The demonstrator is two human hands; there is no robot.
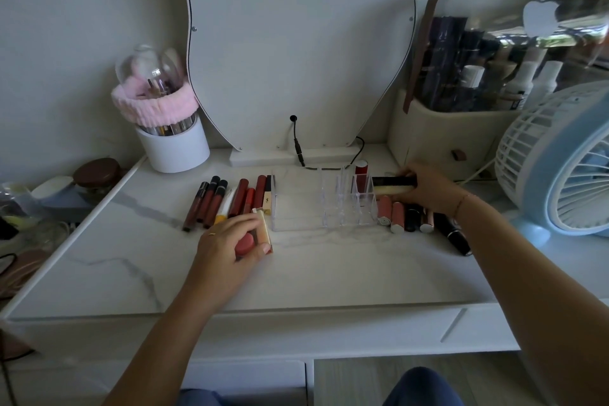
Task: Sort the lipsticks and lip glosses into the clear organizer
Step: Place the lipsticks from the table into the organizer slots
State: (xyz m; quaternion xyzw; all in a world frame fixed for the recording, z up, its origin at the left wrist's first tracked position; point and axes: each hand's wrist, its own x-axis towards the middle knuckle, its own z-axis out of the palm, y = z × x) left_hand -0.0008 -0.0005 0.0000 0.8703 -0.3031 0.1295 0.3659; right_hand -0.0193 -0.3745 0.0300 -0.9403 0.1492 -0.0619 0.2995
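Centre of white marbled tabletop [329, 273]: clear organizer [324, 204], open tray part toward 9 o'clock, grid of small cells toward 3 o'clock. One red lipstick [361, 171] upright in a rear cell at about 1 o'clock of the organizer.

9 o'clock of organizer: row of lip glosses [227, 199] flat on the tabletop, side by side, dark red, black-capped, one white and yellow, the nearest one touching the organizer wall.

3 to 4 o'clock of organizer: row of lipsticks [405, 216] lying flat, pink, black, and one long black tube angled out toward 5 o'clock.

Left hand [230, 241] at 7 o'clock of organizer, low over the tabletop. Fingers curled round two items together: red-capped tube [245, 245] and cream-and-gold tube [265, 229]. Ring [212, 234] on one finger.

Right hand [425, 188] at 3 o'clock of organizer, above the lipstick row. Fingers closed round black tube [393, 180] and pale tube [393, 189], both held level, free ends pointing to 9 o'clock and overlapping the organizer's right wall; contact with the wall not clear. Bracelet [459, 203] on the wrist.

12 o'clock: mirror [296, 43] on its base, black cable [298, 148] hanging in front. 10 o'clock: white brush holder [173, 148] wrapped in a pink headband [155, 105]. 2 o'clock: cosmetics case [461, 128] with clear lid. 3 o'clock, far edge: blue and white fan [560, 158].
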